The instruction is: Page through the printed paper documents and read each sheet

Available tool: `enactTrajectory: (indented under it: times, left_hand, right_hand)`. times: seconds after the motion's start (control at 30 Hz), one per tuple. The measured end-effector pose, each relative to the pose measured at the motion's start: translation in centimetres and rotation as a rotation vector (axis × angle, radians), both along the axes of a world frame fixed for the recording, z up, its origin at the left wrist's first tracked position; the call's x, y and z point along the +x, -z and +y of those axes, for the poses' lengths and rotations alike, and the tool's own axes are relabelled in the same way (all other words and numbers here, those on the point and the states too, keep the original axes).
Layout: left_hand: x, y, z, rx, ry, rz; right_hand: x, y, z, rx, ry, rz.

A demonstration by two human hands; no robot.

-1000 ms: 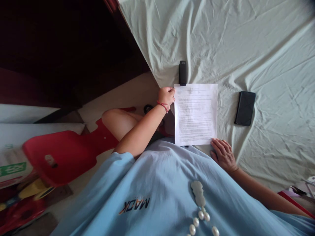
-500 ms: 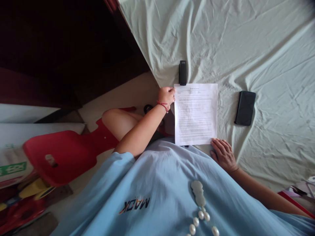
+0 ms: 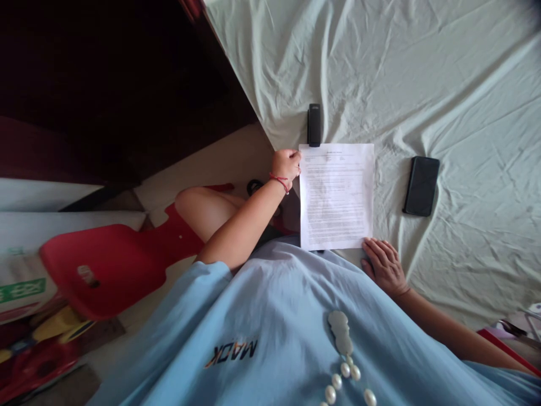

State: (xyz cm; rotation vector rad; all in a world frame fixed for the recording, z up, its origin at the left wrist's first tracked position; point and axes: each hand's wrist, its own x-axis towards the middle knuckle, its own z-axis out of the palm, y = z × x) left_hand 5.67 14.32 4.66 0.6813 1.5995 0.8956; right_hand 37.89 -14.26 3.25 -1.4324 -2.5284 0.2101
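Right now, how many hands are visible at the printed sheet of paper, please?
2: the left hand is at the left edge of the printed sheet, near its top corner; the right hand is at its lower right corner. No other hand shows.

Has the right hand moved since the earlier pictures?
No. Judged against the black phone, the right hand shows no visible shift: its fingertips remain at the lower right corner of the paper.
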Motion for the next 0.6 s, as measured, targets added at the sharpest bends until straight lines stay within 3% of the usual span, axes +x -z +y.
enactTrajectory:
  times: [0.33, 0.43, 0.6]
  left_hand:
    - [-0.7, -1.1, -0.6, 0.009, 0.044, -0.065]
    - [-1.4, -1.4, -2.4, -0.002, 0.118, -0.084]
    - [-2.0, -1.3, -7.6, -0.061, 0.270, -0.107]
  right_hand:
    - [-0.1, -0.1, 0.0, 0.010, -0.005, -0.011]
    - [-0.2, -0.2, 0.1, 0.024, -0.012, -0.010]
    - [-0.4, -0.2, 0.1, 0.038, -0.004, 0.002]
